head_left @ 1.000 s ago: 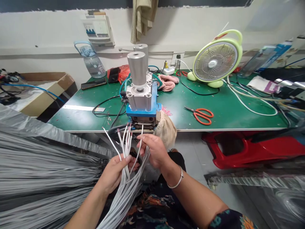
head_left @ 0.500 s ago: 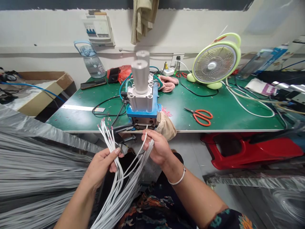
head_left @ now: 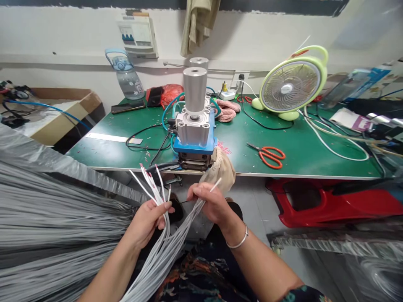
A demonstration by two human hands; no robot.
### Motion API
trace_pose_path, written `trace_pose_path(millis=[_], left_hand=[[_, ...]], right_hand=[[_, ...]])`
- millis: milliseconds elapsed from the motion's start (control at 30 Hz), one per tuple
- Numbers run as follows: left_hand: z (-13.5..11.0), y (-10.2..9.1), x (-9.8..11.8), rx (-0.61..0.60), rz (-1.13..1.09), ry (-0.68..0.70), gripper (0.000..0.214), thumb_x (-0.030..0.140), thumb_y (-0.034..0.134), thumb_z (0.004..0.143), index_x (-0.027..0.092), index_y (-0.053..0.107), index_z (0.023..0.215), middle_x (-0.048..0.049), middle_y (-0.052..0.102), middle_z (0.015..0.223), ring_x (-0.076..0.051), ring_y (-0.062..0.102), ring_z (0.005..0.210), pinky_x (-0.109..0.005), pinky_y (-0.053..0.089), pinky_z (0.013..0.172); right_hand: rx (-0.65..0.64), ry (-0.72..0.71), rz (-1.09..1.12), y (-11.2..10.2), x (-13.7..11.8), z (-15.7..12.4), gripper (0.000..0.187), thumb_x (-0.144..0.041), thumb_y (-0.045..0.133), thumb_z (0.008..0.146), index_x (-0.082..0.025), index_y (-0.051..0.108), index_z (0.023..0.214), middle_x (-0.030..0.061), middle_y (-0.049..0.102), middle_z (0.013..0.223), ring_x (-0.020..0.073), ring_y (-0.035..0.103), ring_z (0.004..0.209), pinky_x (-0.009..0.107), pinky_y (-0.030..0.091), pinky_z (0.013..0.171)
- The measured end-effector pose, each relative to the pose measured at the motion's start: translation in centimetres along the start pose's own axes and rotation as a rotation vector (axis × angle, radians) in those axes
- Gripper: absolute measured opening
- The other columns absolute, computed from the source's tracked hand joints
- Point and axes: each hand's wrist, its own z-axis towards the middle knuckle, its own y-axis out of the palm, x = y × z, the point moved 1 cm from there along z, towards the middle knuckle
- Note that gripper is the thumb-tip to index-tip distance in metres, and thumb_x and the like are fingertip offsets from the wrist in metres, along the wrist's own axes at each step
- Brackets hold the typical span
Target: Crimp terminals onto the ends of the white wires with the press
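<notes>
My left hand (head_left: 153,220) is closed round several white cables (head_left: 154,191), whose ends fan out above the thumb; some ends show pinkish-red tips. To its right, my right hand (head_left: 210,201) grips another part of the white cable bundle (head_left: 185,230), with one plain white end sticking up past the fingers. Both groups run down together over my lap. Just beyond the hands, at the bench edge, stands a pneumatic press (head_left: 193,130) with silver cylinders on a blue plate. Its dark lower opening is apart from the cables.
A cloth bag (head_left: 225,170) hangs beside the press. Orange-handled scissors (head_left: 271,156), a green fan (head_left: 289,86), a steel ruler (head_left: 113,138) and a water bottle (head_left: 127,77) are on the green bench (head_left: 239,161). Grey cables (head_left: 56,222) fill the left; a red stool (head_left: 333,201) lies right.
My right hand has drawn back from the press, where a cable end was at its opening. More ends now stand in my left hand. The silver top cylinder has risen, baring a short rod.
</notes>
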Motion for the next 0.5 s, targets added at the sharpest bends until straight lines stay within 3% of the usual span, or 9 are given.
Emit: trace_pose_path(millis=[133,200,267,400,500], left_hand=[[-0.2,1.0,0.3,-0.029,0.162,0.109,0.02,0.029,0.071,0.065,0.011,0.064,0.069,-0.002,0.063,0.055,-0.004,0.043,0.032,-0.016,0.031,0.034],[-0.3,1.2,0.5,-0.027,0.243,0.144,0.019,0.029,0.072,0.063,0.012,0.064,0.067,0.0002,0.059,0.047,-0.007,0.046,0.033,-0.018,0.033,0.035],[-0.3,1.1,1.0,-0.013,0.288,0.156,0.019,0.029,0.071,0.063,0.013,0.064,0.068,0.001,0.056,0.041,-0.009,0.048,0.035,-0.018,0.035,0.038],[-0.3,-0.1,2.9,0.125,0.1,0.19,0.019,0.032,0.068,0.067,0.013,0.064,0.068,-0.003,0.065,0.053,-0.005,0.045,0.037,-0.016,0.036,0.04],[-0.3,-0.4,4.9,0.225,-0.115,0.213,0.02,0.032,0.07,0.065,0.014,0.062,0.063,0.0004,0.062,0.049,-0.002,0.039,0.034,-0.014,0.033,0.036]], right_hand=[[-0.019,0.082,-0.209,1.1,1.2,-0.1,0.026,-0.04,0.061,0.073,-0.015,0.065,0.068,-0.0012,0.053,0.053,0.0085,0.042,0.044,0.022,0.033,0.043],[-0.083,0.03,-0.311,1.7,1.6,-0.2,0.026,-0.04,0.06,0.074,-0.015,0.064,0.067,-0.0013,0.053,0.056,0.0088,0.045,0.048,0.021,0.035,0.045],[-0.065,-0.026,-0.337,2.1,1.6,-0.2,0.029,-0.04,0.056,0.078,-0.015,0.063,0.065,-0.0013,0.054,0.055,0.0086,0.046,0.049,0.021,0.037,0.047],[0.131,-0.029,-0.145,1.6,0.6,0.5,0.026,-0.039,0.054,0.078,-0.015,0.063,0.075,0.0002,0.059,0.061,0.0071,0.047,0.042,0.02,0.035,0.042],[0.179,-0.02,0.062,1.1,-0.6,1.4,0.021,-0.035,0.057,0.075,-0.014,0.06,0.073,-0.0006,0.058,0.063,0.0047,0.041,0.037,0.02,0.033,0.038]])
